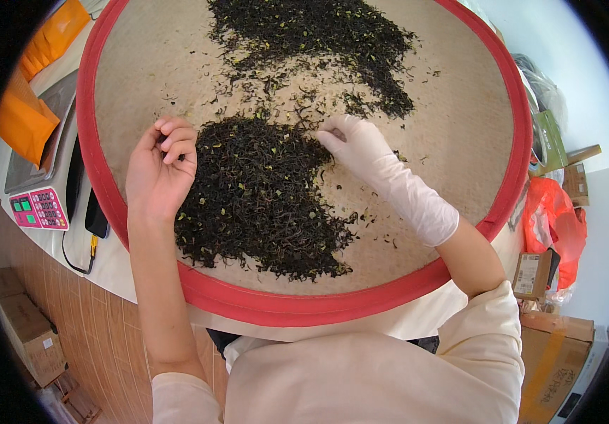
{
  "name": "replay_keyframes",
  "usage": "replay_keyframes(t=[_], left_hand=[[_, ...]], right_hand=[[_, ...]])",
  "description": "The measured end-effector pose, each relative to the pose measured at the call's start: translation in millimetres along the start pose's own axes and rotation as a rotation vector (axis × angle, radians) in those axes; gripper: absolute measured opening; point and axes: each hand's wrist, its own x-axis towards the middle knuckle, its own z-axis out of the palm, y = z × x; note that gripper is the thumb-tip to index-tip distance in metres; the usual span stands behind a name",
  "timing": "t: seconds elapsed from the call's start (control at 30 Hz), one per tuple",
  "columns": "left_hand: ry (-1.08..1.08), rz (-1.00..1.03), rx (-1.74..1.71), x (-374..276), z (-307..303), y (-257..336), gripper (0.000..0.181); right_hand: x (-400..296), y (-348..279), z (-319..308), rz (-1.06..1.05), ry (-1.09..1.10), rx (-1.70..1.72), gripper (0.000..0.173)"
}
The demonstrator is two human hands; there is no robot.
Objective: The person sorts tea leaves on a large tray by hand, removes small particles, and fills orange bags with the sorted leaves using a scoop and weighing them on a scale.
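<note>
A round bamboo tray with a red cloth rim lies before me, bearing dark, twisted dried leaves that look like tea. The near pile has yellow-green flakes mixed in; a far pile lies across a thin scatter of loose leaves. My left hand, bare and palm up, is at the near pile's left edge, its curled fingers around a few dark leaves. At that pile's upper right edge is my right hand in a white glove, thumb and forefinger tips close together. Whether anything is between them is hidden.
Left of the tray stand a digital scale with a pink keypad, orange bags and a phone with a cable plugged in. On the right are a red plastic bag, a small carton and a large cardboard box.
</note>
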Motion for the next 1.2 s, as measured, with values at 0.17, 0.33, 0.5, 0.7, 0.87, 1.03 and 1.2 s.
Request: replay_keyframes(t=[0.17,0.33,0.5,0.7,0.87,1.03,1.2], left_hand=[[0.007,-0.001,0.008,-1,-3,0,0.018],[0.015,-0.001,-0.034,-1,-1,-2,0.016],[0.002,0.015,0.009,-2,-2,-2,0.017],[0.009,0.012,0.040,0,-2,-4,0.018],[0.004,-0.005,0.011,-1,-4,-1,0.018],[0.010,-0.005,0.017,-1,0,-3,0.017],[0.005,-0.020,0.005,2,-1,-2,0.017]], right_hand=[[4,-24,7,-0.019,-0.057,-0.142,0.027],[5,-23,2,0.072,-0.202,0.149,0.022],[-1,-35,-17,0.223,-0.478,0.790,0.019],[-8,-40,-22,0.191,-0.587,1.005,0.019],[-16,-44,-24,-0.044,-0.401,0.439,0.021],[-19,-31,-11,0.015,-0.138,-0.030,0.022],[-32,-34,5,-0.168,-0.007,-0.071,0.015]])
